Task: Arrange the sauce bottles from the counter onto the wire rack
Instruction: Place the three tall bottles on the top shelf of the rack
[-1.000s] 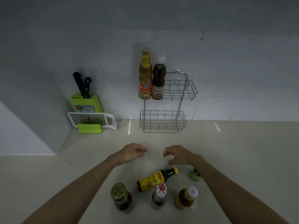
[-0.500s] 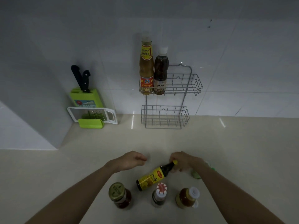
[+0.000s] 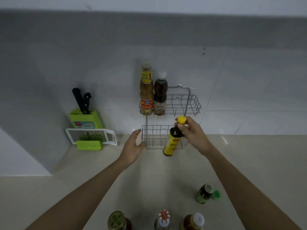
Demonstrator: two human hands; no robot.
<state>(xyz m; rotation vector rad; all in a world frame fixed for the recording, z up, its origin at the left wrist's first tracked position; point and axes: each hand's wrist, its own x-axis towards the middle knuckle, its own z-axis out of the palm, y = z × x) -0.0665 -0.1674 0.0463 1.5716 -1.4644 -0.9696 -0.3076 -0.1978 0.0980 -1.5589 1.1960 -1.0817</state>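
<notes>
Right hand (image 3: 194, 135) clamped by the fingertips on the neck of the yellow-labelled bottle (image 3: 172, 140), just under its yellow cap (image 3: 181, 120); bottle hanging near upright, clear of the counter (image 3: 249, 163), in front of the wire rack (image 3: 182, 103)'s lower basket (image 3: 152, 138). Neck hold judged to suit lowering in from above. Left hand (image 3: 132, 146) open, fingers apart, at the basket's left edge, likely to steady it; contact not confirmable. Upper basket holding two bottles (image 3: 152, 97) at its left. Four bottles remaining on the counter.
</notes>
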